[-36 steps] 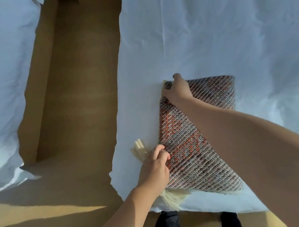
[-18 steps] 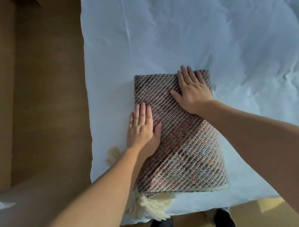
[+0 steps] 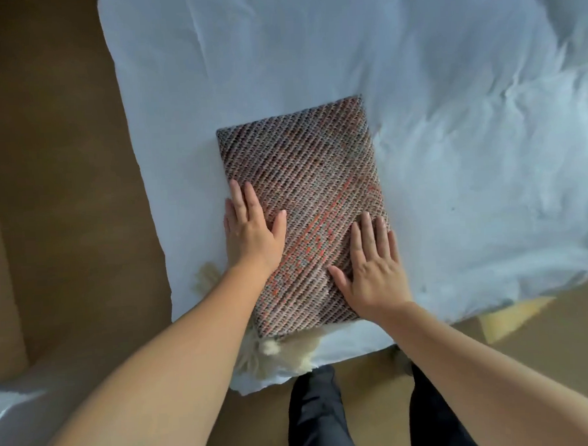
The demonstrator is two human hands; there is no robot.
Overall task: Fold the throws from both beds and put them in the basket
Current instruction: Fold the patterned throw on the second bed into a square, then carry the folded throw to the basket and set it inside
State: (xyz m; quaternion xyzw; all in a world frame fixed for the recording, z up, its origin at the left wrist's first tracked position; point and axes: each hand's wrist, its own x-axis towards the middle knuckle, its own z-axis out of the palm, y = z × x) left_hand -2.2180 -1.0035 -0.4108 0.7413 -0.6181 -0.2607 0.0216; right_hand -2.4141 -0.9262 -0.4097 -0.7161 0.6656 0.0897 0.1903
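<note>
Woven throw (image 3: pixel 305 195), folded thick, soft, likely floppy; left hand (image 3: pixel 249 235) and right hand (image 3: pixel 372 273) flat, gripping nothing; lift from underneath, both sides.

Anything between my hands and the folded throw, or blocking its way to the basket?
Nothing lies between them: the left hand and right hand rest flat on the folded throw on the white bedding. The basket is out of view, so that path cannot be judged.
</note>
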